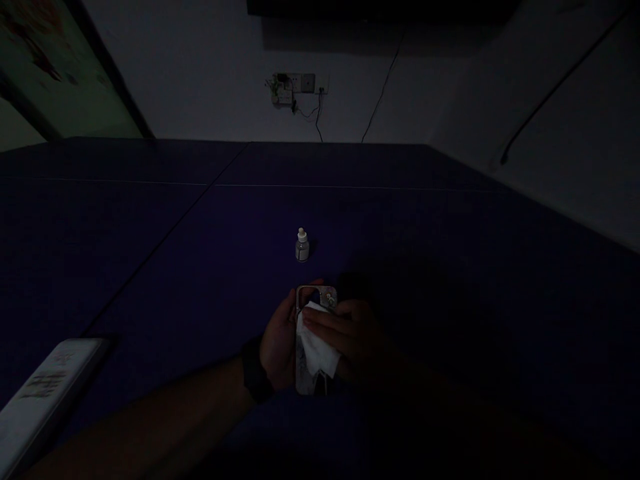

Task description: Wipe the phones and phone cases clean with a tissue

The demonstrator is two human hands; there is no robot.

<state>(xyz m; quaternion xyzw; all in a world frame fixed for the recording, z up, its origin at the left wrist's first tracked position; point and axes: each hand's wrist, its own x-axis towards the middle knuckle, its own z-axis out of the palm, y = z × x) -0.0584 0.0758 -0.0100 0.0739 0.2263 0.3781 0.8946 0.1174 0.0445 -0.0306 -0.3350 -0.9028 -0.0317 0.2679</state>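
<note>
My left hand (280, 340), with a dark band on its wrist, is closed round the left edge of a phone case (303, 360). The case stands lengthwise, with a large camera cutout near its top and a small decoration at the top right corner. A white tissue (320, 353) lies over the middle of the case. My right hand (355, 333) holds the tissue, its fingers pressing it against the case's surface. Beyond the case a small white-capped dropper bottle (302, 248) stands upright, touched by neither hand.
The dark blue tabletop (200, 267) has seams across it. At the lower left lies a long white box (50, 387) with dark print. Wall sockets (300, 83) with plugs and cables are on the far wall. The room is dim.
</note>
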